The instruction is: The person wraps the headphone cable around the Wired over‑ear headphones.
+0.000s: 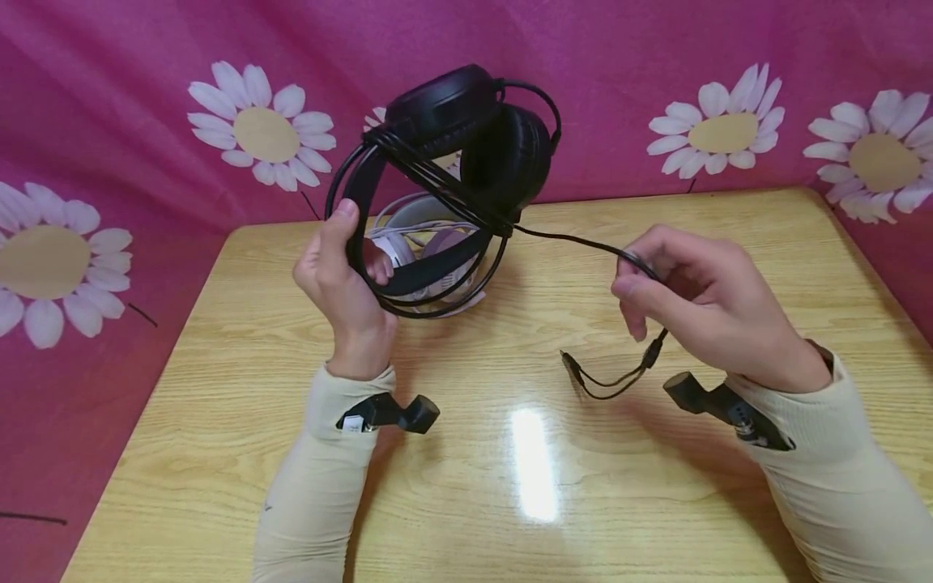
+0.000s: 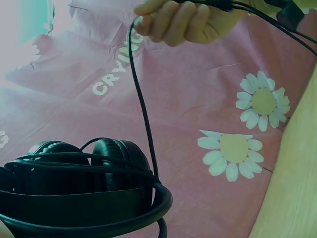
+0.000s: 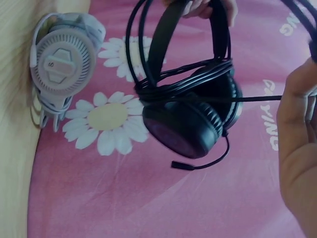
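Observation:
My left hand [image 1: 338,283] grips the headband of a black headset [image 1: 506,158], holding it up above the table with the ear cups away from me. Several turns of its black cable [image 1: 568,237] are wound across the ear cups and around the headband. To the right, my right hand [image 1: 710,295] pinches the free stretch of that cable between thumb and fingers, drawn out from the wound bundle. Below this hand dangles the cable's forked end with its plugs [image 1: 572,369]. A microphone boom [image 3: 183,165] sticks out from one ear cup in the right wrist view.
Behind the black headset, a white headset [image 3: 64,64] with its cable bundled lies on the wooden table [image 1: 452,486]. A pink cloth [image 1: 598,48] with white daisies hangs at the back and sides. A small black camera mount [image 1: 419,414] juts from each wrist.

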Tool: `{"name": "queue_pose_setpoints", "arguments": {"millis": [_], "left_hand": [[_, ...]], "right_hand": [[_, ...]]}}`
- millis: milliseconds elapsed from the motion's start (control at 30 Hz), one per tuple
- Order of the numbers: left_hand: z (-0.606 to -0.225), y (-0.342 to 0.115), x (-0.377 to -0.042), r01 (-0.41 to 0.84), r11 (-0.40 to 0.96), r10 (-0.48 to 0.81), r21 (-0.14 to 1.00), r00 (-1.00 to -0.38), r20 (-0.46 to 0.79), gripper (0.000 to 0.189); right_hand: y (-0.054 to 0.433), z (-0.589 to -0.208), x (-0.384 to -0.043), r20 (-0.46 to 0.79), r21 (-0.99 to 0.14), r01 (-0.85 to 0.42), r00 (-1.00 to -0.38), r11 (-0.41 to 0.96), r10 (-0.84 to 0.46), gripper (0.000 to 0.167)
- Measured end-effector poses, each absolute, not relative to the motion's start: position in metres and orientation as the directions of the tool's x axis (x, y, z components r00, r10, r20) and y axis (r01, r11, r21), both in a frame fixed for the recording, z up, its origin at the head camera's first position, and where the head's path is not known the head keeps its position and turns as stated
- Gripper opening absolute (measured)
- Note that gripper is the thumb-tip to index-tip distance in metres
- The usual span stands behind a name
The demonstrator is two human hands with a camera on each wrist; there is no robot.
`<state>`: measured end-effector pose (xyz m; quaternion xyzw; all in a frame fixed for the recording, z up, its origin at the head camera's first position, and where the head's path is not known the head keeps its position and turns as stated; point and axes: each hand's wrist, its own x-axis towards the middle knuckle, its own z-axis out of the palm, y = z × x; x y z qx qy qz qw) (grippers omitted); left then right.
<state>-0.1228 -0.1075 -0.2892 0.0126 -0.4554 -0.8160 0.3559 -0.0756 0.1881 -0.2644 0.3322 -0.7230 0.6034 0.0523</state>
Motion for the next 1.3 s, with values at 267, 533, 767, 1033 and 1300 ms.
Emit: {"name": "queue_pose_setpoints", "arguments": {"millis": [267, 533, 767, 1033, 1300], "left_hand": [[-0.295, -0.1, -0.122, 0.571, -0.271, -0.51, 0.775, -0.768, 0.387, 0.026], [-0.299, -0.092, -0.118, 0.527, -0.146, -0.442, 0.837, -0.792, 0.421, 0.024], [-0.301, -0.089, -0.116, 0.513, -0.071, -0.37, 0.856, -0.81, 0.455, 0.02], [-0.305, -0.087, -0.114, 0.506, 0.014, -0.259, 0.862, -0.831, 0.492, 0.022], [-0.305, -0.085, -0.112, 0.535, 0.085, -0.193, 0.84, -0.819, 0.541, 0.035]], "right_hand": [[0.191, -0.271, -0.073, 0.618, -0.774, -0.611, -0.673, -0.165, -0.406, 0.014], [0.189, -0.271, -0.068, 0.686, -0.726, -0.615, -0.628, -0.307, -0.367, 0.012], [0.193, -0.27, -0.065, 0.692, -0.721, -0.632, -0.628, -0.285, -0.357, 0.006], [0.197, -0.269, -0.061, 0.662, -0.75, -0.606, -0.685, -0.266, -0.305, 0.02], [0.196, -0.266, -0.061, 0.665, -0.739, -0.655, -0.672, -0.157, -0.327, 0.029]]}}
